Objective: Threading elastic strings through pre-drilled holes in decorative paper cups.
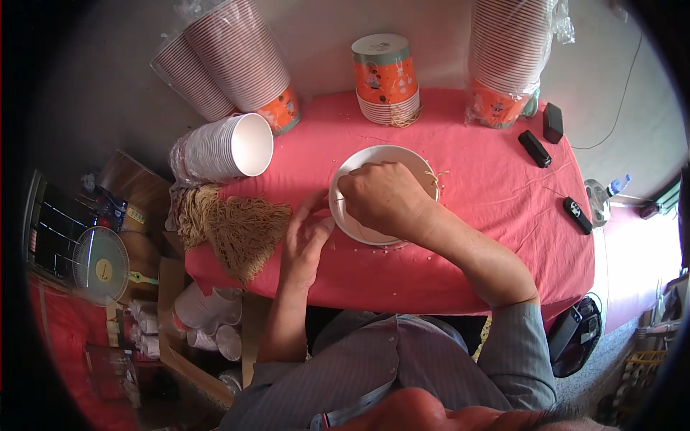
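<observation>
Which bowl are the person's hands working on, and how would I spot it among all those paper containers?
Start at the red tablecloth and look to its middle. There a white paper bowl stands upright and alone, the right hand reaching into it and the left hand at its rim. Unlike the stacked, sleeved containers around it, it is single and open side up.

head-worn fisheye, looking steeply down, table (503, 215) close

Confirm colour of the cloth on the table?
Red-pink, plain, no pattern. The cloth shows best in the head view.
</observation>
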